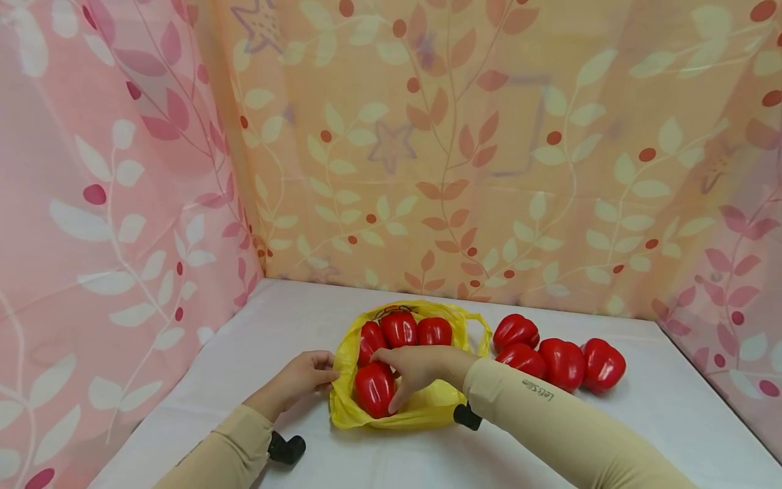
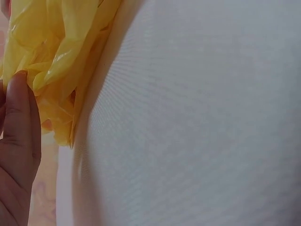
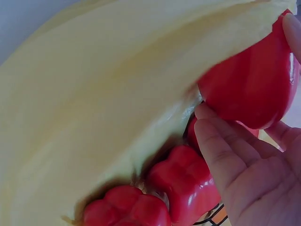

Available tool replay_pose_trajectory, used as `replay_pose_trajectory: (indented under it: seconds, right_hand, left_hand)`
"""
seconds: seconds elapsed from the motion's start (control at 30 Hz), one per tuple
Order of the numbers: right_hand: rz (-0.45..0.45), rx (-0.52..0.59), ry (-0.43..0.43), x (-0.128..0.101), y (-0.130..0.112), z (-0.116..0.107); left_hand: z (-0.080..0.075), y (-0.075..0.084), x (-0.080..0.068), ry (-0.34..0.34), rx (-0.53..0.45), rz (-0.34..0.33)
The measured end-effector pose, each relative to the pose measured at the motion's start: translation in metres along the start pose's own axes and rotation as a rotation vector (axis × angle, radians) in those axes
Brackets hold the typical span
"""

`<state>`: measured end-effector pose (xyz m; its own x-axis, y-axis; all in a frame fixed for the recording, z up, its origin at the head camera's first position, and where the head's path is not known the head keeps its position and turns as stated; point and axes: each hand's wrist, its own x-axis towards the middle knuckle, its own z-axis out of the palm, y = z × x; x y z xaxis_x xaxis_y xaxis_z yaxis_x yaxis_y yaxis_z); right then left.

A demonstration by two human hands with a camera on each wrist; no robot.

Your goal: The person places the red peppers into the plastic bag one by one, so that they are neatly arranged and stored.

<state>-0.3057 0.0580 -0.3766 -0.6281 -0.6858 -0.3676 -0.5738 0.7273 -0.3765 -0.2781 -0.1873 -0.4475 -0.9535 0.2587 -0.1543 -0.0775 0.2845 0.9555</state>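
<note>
A yellow plastic bag [image 1: 345, 345] lies with its mouth spread wide on the white table. My right hand [image 1: 424, 370] reaches into it and grips a shiny red bell pepper [image 1: 374, 389], thumb on the near side and fingers on the far side. Behind that pepper, more red bell peppers [image 1: 400, 329] sit in the bag; two show below my fingers in the right wrist view, one at the lower middle [image 3: 181, 181]. At the bag's left edge, my left hand [image 1: 303, 377] pinches the plastic, seen also in the left wrist view.
Several red bell peppers [image 1: 562, 363] lie grouped on the table [image 1: 660, 401] to the right of the bag, partly behind my right forearm. Thin black wire [image 1: 391, 310] shows at the bag's far side. Patterned cloth walls [image 1: 452, 204] enclose the table's back and sides.
</note>
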Motion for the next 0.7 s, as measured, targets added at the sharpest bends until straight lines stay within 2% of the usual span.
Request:
replay_pose_trajectory:
  seconds: [0.37, 0.53, 0.7]
  right_hand:
    - [0.055, -0.027, 0.028, -0.0001, -0.0051, -0.002]
    - [0.05, -0.057, 0.051, -0.0006, -0.0087, -0.0013]
    - [0.034, -0.002, 0.056, -0.0037, -0.0072, -0.0031]
  left_hand:
    - [0.0002, 0.001, 0.0003, 0.0, -0.009, 0.012]
    - [-0.0004, 0.0005, 0.0006, 0.005, -0.006, 0.004]
    - [0.0001, 0.0008, 0.0003, 0.005, -0.004, 0.003]
